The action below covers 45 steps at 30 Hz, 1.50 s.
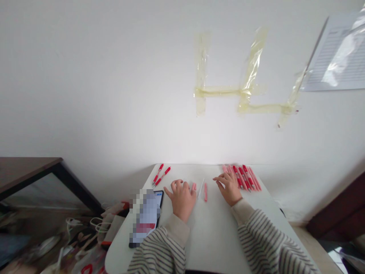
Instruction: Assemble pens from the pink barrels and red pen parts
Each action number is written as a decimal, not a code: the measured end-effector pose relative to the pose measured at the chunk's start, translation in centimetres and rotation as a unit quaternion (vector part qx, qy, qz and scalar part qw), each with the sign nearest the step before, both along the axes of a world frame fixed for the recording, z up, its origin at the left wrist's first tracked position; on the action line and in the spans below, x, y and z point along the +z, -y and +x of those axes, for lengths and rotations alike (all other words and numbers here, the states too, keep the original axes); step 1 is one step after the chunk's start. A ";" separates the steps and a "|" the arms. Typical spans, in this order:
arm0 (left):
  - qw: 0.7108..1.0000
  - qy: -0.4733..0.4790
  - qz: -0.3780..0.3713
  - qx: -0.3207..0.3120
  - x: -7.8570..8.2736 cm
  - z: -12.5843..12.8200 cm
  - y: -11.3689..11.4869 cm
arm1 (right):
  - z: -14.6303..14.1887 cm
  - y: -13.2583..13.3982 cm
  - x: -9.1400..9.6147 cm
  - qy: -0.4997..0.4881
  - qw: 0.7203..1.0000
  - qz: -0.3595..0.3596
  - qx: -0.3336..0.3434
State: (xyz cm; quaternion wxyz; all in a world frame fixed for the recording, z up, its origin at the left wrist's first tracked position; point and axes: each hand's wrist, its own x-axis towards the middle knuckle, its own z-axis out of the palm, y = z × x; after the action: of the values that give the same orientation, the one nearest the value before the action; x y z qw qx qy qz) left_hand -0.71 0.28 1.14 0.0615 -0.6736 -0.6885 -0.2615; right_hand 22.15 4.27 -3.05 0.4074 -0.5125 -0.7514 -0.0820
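Note:
My left hand (184, 199) is over the white table (212, 236), fingers apart and slightly bent, palm down. Just beyond its fingers lies a pink tube-like piece (194, 186), partly hidden by the hand; I cannot tell whether they touch. A thin whitish stick (201, 188) and another pink tube-like piece (205, 192) lie between my hands. My right hand (229, 189) is open with thumb and forefinger apart, beside a row of red pens (237, 177) and pink pen-like sticks (255, 179). It covers part of that row.
Two red pens (161, 177) lie at the table's back left corner. A phone (160, 201), partly blurred out, lies left of my left hand. The wall behind carries yellowed tape (221, 91) and a paper sheet (336, 53). Bags and cables clutter the floor at left.

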 end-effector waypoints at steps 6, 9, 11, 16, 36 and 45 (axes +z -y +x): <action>1.000 -0.003 -0.019 -0.005 0.0 0.1 0.0 | 0.0 -0.1 0.0 0.001 1.000 -0.003 0.000; 1.000 -0.003 -0.021 -0.009 0.0 0.1 0.0 | -0.1 0.0 0.0 -0.003 1.000 -0.004 -0.005; 1.000 -0.005 -0.026 -0.012 0.0 0.1 0.1 | -0.2 0.1 0.1 -0.005 1.000 -0.002 -0.008; 1.000 -0.004 -0.020 -0.016 0.0 0.2 0.1 | -0.3 0.1 0.1 -0.008 1.000 0.003 -0.007; 0.991 0.069 0.021 -0.114 -0.2 0.4 -0.5 | -1.3 0.7 0.7 -0.040 0.987 -0.052 0.149; 0.977 0.103 0.046 -0.181 -1.2 0.4 -1.3 | -1.4 0.3 0.3 -0.058 0.981 -0.073 0.169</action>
State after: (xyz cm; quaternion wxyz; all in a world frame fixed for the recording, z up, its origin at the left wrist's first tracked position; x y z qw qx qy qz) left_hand -0.35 1.60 -0.09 -0.0270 -0.7533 -0.5449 -0.3672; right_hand 20.79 3.95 -2.72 0.4196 -0.4104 -0.8063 0.0731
